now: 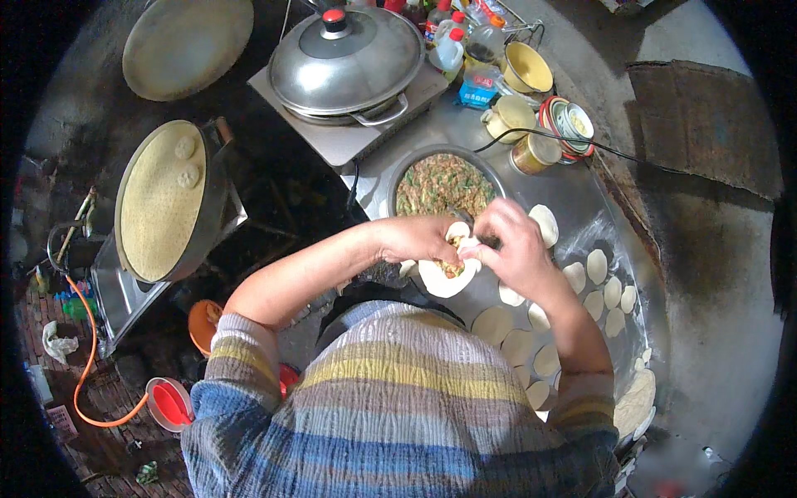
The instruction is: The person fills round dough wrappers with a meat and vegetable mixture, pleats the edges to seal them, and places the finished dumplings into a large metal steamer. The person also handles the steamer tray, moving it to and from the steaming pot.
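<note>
My left hand (416, 239) holds a round dough wrapper (443, 285) with filling in its middle, the thumb near the filling. The fingers of my right hand (512, 244) pinch the wrapper's upper right edge, which is partly gathered. Part of the wrapper is hidden by my fingers. Just beyond my hands stands a metal bowl (393, 198) of chopped filling (445, 180) with green bits. Flat dough rounds (492, 325) lie on the metal table around and below my right forearm, and smaller dough pieces (596, 266) lie farther right.
A lidded wok (348, 62) sits on a cooktop beyond the bowl. Bottles (448, 53), a yellow bowl (529, 67), a tin (535, 154) and stacked bowls (570, 124) stand at the back right. A large pan (159, 205) holding two buns is at left. A dough lump (636, 401) lies at lower right.
</note>
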`<state>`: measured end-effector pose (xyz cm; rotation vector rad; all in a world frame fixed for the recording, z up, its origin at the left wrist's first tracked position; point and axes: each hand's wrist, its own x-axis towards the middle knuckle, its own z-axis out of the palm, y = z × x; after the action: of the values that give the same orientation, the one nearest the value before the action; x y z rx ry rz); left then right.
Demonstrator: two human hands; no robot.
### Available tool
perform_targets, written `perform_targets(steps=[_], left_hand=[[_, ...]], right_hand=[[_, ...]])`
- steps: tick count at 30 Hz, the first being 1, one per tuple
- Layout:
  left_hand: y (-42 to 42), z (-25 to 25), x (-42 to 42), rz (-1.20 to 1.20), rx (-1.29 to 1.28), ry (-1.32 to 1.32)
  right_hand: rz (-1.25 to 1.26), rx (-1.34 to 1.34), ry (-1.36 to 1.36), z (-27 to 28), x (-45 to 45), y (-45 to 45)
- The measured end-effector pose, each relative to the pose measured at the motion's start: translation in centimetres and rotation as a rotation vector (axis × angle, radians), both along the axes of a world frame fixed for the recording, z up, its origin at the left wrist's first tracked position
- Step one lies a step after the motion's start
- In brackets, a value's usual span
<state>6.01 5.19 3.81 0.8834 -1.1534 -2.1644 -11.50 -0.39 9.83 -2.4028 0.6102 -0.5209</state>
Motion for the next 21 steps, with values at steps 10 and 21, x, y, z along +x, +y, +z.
perform_targets(steps=[10,21], left_hand=[[-1.3,2.8,1.4,-0.072,-0.280,-0.106],[1.5,-0.8,-1.8,0.630,0.114,0.399]], right_hand=[[0.132,0.049,0.052,1.8,0.8,-1.2],[-0.043,-0.195,-0.131,-1.9,-0.8,-0.9]])
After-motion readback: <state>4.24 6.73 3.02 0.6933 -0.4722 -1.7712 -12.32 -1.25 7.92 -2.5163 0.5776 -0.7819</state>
